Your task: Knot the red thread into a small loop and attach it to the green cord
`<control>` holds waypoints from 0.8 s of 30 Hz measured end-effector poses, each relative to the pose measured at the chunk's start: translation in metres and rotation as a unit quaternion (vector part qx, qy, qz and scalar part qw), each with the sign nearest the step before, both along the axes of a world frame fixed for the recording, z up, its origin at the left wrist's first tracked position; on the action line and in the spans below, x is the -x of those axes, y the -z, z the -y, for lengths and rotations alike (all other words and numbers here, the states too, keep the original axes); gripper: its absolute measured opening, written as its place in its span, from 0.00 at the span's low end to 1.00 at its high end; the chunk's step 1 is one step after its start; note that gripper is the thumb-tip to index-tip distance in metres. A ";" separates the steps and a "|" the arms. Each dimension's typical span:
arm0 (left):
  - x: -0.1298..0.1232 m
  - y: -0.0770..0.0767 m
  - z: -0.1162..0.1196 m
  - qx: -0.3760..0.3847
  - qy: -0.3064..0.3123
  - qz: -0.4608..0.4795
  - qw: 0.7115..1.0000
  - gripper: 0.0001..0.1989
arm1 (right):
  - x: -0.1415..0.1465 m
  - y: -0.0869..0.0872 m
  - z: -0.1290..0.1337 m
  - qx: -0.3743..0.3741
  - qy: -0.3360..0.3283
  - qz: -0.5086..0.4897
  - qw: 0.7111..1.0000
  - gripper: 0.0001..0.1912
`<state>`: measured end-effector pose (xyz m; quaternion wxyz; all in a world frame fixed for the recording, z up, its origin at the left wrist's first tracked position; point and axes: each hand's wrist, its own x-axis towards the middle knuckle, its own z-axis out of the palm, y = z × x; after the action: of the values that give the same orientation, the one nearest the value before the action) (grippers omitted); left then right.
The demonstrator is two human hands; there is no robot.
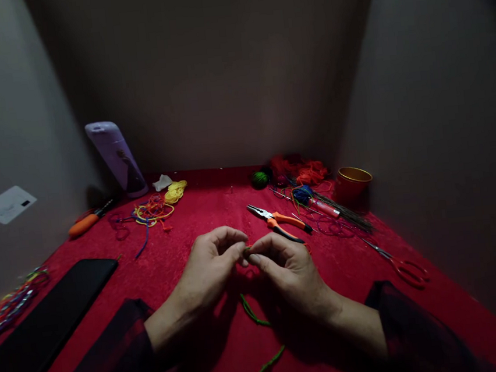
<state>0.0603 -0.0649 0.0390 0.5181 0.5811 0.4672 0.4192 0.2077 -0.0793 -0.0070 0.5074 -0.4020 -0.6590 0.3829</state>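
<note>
Above the middle of the red cloth, my left hand (pixel 212 265) and my right hand (pixel 289 272) meet at the fingertips, both closed in a pinch. Between them a little of a green cord (pixel 247 249) shows; most of it is hidden by the fingers. Lower down lie a curved green cord piece (pixel 252 313) and a shorter green piece (pixel 271 362), close to my wrists. Just beyond my right hand rest combination pliers (pixel 272 216) with orange and black handles, jaws pointing left.
Scissors (pixel 396 262), a red cup (pixel 353 187) and tangled yarn (pixel 306 171) with a green ball (pixel 259 179) are at right. At left are a purple bottle (pixel 119 160), an orange-handled tool (pixel 85 224), yellow yarn (pixel 175 191), a black flat case (pixel 67 308) and colourful cords (pixel 17 299). Grey walls enclose three sides.
</note>
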 end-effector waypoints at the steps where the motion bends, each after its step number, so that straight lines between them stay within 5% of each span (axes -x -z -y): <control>1: 0.000 0.001 0.000 -0.002 0.002 0.003 1.000 0.06 | 0.001 0.000 -0.001 0.008 -0.001 -0.015 1.000 0.03; 10: 0.001 0.006 -0.003 -0.019 -0.029 0.001 0.999 0.10 | 0.000 0.003 -0.004 0.096 -0.011 -0.055 0.994 0.03; 24: 0.000 0.013 -0.005 -0.070 0.005 -0.001 0.998 0.09 | 0.000 0.001 -0.003 0.132 -0.009 -0.097 0.986 0.05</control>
<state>0.0602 -0.0598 0.0265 0.4776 0.6189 0.4345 0.4473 0.2073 -0.0768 -0.0078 0.5079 -0.4202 -0.5540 0.5084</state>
